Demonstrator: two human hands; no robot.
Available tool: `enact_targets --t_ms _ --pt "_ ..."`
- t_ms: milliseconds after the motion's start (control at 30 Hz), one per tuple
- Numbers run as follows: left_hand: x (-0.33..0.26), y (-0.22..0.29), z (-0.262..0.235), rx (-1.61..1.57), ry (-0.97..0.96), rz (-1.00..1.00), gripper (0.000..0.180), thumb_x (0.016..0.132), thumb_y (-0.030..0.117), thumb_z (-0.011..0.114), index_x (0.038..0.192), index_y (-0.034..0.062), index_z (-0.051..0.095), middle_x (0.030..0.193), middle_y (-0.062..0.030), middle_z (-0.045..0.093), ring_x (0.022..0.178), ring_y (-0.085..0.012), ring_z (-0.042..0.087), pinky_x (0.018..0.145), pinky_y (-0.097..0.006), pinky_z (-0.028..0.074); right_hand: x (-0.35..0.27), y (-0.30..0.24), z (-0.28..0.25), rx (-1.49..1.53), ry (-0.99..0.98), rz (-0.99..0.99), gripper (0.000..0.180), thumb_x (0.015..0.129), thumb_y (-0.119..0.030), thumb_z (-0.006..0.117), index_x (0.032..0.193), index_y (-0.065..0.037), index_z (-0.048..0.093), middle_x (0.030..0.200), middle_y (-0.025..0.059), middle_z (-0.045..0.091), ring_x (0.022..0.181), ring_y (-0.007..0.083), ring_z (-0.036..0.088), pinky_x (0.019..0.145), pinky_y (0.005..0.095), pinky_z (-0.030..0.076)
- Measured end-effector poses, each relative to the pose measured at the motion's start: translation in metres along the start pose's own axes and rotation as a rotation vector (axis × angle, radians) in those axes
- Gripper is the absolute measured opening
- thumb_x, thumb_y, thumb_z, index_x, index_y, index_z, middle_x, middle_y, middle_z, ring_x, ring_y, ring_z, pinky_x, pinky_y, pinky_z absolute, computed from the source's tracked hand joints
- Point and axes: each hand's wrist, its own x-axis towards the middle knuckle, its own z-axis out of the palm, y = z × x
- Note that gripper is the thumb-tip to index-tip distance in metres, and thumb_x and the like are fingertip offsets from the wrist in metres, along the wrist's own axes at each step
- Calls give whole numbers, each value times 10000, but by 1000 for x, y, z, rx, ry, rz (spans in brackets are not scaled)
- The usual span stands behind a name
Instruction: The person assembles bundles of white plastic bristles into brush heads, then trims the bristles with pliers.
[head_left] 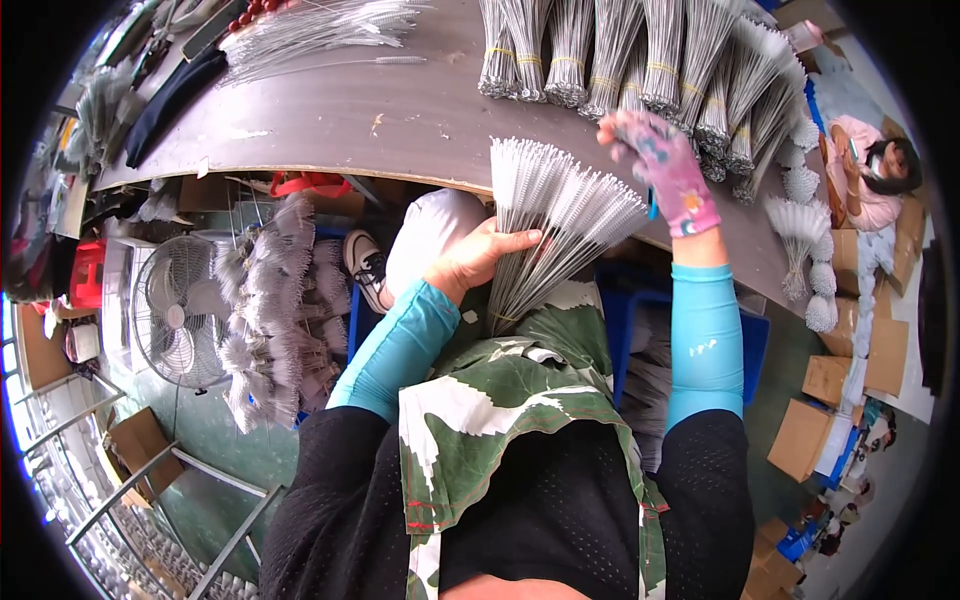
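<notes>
A fanned bundle of thin straw-cleaning brushes (570, 195), with white bristle tips and twisted wire stems, rests upright against my lap. My left hand (478, 255) is bare and closed around its left side, thumb across the front. The stems gather at the bottom, on my green-and-white apron (520, 385). To the right, my right hand (660, 165) is raised over the table edge in a pink patterned glove with bare fingertips. Its fingers are loosely bent and apart, with nothing visible in them, close to the tied brush bundles (660, 70) on the table.
Loose brushes (320, 40) lie on the brown table (310, 130) at the far left, near a dark cloth (175, 105). A fan (178, 312) and hanging brush bundles (285, 300) stand at left. Blue bins flank my legs. Cardboard boxes (800, 440) and a seated person (865, 170) are at right.
</notes>
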Motion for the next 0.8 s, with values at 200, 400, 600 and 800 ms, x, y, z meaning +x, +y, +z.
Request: enact_targets --t_ms 200,400,600,800 --pt "-8 1 9 57 110 98 447 815 182 690 1189 -1 528 1063 -68 619 978 -160 578 880 -320 459 29 14 57 -762 192 -274 406 861 -474 557 953 -97 678 851 128 665 760 218 627 695 360 490" --pt "-15 -5 11 214 275 333 326 865 185 634 1112 -14 561 1034 -89 630 933 -156 599 861 -285 461 13 31 29 68 -247 -192 393 830 -277 673 1098 4 604 990 65 658 888 133 607 810 264 475" --pt "-23 3 5 26 167 218 296 902 194 577 1125 -1 563 1018 -89 643 930 -169 612 845 -307 481 -4 39 5 -7 -306 -196 261 806 -101 628 1049 -8 605 980 29 621 931 107 559 850 251 438" --pt "-15 -5 -3 13 139 187 323 890 211 597 1148 21 562 1040 -70 640 946 -154 599 871 -302 458 -8 13 21 90 -328 -151 217 804 -188 657 920 -20 582 915 35 595 871 92 543 800 252 436"
